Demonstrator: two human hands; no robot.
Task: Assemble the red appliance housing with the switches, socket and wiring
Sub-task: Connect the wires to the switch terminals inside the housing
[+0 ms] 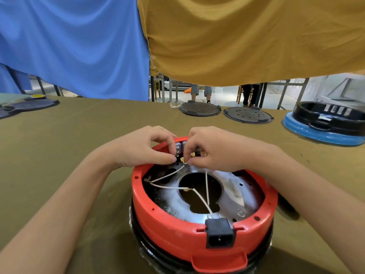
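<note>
No text, label, brand name or number can be read anywhere. The metal plate (233, 194) inside the red housing (177, 232) bears a small round stamped mark (241, 212) near the black socket (219, 235), but its characters are too small and blurred to make out. The socket face shows only its pins, no lettering.

The round red plastic housing (203, 230) is set on the cloth-covered table (69, 135), nearest the viewer. A black rectangular socket (219, 235) is seated in its near rim, and thin white wires (169, 187) are laid inside it. Two flat round dark lids (199, 108) are placed behind, side by side.
</note>
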